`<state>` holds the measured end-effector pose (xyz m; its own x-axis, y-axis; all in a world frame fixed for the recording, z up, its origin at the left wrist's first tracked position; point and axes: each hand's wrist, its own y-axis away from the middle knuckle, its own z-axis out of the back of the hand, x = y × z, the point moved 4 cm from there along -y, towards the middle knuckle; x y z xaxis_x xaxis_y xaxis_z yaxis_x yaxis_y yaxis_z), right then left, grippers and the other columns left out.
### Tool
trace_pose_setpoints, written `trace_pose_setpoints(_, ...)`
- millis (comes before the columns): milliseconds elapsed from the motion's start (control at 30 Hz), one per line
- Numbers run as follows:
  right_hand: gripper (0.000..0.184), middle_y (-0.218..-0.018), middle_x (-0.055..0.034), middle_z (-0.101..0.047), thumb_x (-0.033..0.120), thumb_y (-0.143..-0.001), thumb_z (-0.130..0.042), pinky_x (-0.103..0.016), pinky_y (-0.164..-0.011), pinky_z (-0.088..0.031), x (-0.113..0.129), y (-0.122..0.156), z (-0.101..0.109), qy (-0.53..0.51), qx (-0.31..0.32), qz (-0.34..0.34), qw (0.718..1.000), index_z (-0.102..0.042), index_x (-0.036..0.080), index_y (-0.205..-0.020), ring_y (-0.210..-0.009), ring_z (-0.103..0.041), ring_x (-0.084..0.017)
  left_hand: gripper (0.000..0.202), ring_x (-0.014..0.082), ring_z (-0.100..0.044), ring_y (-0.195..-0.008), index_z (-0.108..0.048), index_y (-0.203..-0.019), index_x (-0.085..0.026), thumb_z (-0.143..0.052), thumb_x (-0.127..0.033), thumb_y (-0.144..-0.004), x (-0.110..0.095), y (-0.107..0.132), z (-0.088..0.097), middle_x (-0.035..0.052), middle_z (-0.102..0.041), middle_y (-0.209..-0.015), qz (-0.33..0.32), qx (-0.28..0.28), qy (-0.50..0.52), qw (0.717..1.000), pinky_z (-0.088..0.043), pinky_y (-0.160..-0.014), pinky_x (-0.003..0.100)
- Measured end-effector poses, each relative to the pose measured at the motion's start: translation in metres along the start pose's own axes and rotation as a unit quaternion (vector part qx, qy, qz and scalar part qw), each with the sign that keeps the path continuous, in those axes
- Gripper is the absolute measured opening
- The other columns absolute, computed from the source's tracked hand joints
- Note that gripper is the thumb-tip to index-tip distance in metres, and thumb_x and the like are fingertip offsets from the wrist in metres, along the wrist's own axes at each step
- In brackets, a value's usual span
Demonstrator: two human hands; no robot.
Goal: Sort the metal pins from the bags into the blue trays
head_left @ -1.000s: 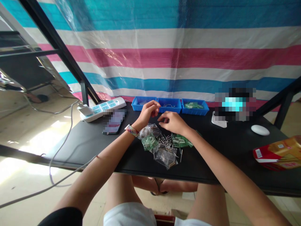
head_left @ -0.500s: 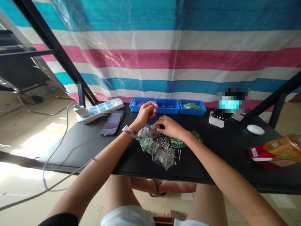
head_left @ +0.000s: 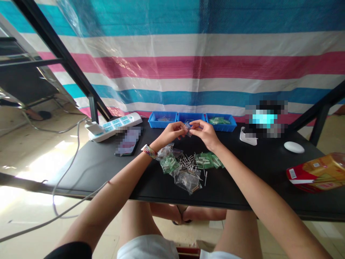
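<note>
The small clear bag (head_left: 189, 132) is up between your two hands, in front of the middle tray and above the counter (head_left: 156, 187). From the left, the power strip (head_left: 118, 125) lies at the back, with the phone (head_left: 129, 141) just beside it. The left tray (head_left: 162, 125) comes next, near your left hand (head_left: 172, 132), whose fingers are curled in and pinched nearly closed on the bag's left side. Below lie a green packet (head_left: 170, 163), loose metal pins (head_left: 185, 162) and another clear packet (head_left: 188, 181), heaped close, probably for short reaches. The middle tray (head_left: 191, 116) is partly hidden behind your fingers. Your right hand (head_left: 205, 133) pinches the bag's right side between thumb and fingers; gripping both sides likely keeps thin film steady. You can't tell whether anything is inside. Farther right are green packets (head_left: 206, 161) and the right tray (head_left: 221, 128), lined up with the others, presumably keeping kinds apart.
</note>
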<state>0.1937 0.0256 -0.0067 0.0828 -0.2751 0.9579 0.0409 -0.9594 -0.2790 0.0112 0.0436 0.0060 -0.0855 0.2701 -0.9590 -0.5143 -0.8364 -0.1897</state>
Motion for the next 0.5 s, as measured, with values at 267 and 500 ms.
trace_pose_setpoints(267,0.035,-0.073,0.0011,-0.067,0.049,-0.075,-0.084,-0.035,-0.066,-0.062,0.000,0.008,-0.007,-0.002,0.022,-0.033,0.999,-0.072,0.020,-0.091,-0.063,-0.067,-0.017,0.036,0.0128,-0.062,-0.062,-0.065,-0.078,-0.018,-0.081,-0.049,-0.084,-0.002,0.002,-0.001,0.0011,-0.067,-0.066,-0.028,-0.049,-0.013,0.998,-0.046,-0.057,0.022)
trace_pose_setpoints(500,0.017,-0.091,-0.0067,-0.068,0.038,-0.096,-0.069,-0.038,-0.076,-0.059,0.024,0.019,-0.007,0.238,-0.023,0.199,0.950,-0.077,0.024,-0.091,-0.077,-0.067,-0.022,0.062,0.0152,-0.064,-0.057,-0.071,-0.070,-0.015,-0.057,-0.071,-0.095,0.001,0.002,0.001,0.0095,-0.070,-0.065,0.045,-0.038,0.050,0.997,-0.045,-0.053,0.025)
